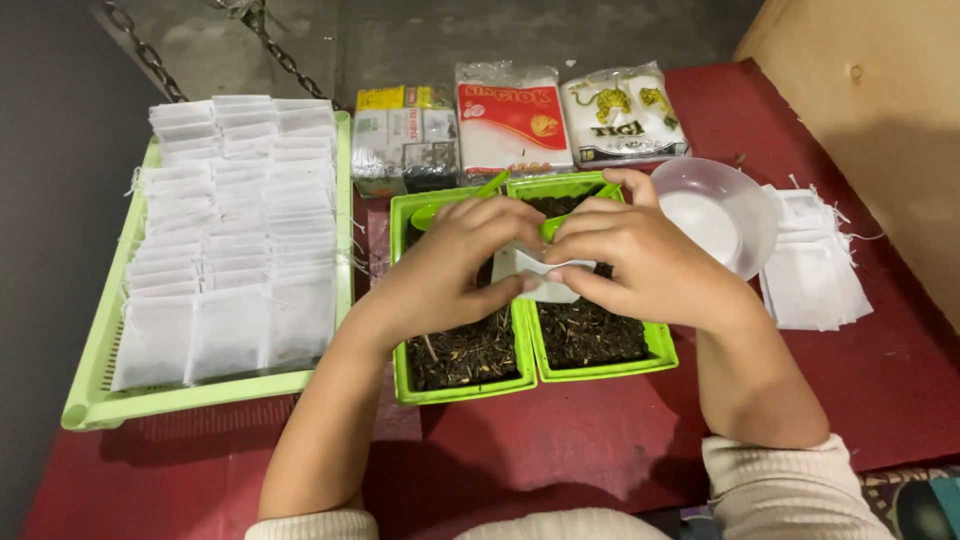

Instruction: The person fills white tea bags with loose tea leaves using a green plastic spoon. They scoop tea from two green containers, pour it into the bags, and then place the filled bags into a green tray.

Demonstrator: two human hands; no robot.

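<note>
My left hand (455, 262) and my right hand (640, 255) meet over two green tubs and pinch a small white paper sachet (540, 277) between their fingertips. The left tub (462, 385) and the right tub (600, 368) stand side by side and hold dark dried leaves. Green spoons (440, 212) poke out from the tubs behind my fingers. Most of the sachet is hidden by my fingers.
A light green tray (95, 400) on the left carries rows of filled white sachets. A clear plastic bowl (720, 215) with white powder and a pile of flat empty sachets (815, 265) lie at the right. Three packets (515, 120) stand at the back on the red cloth.
</note>
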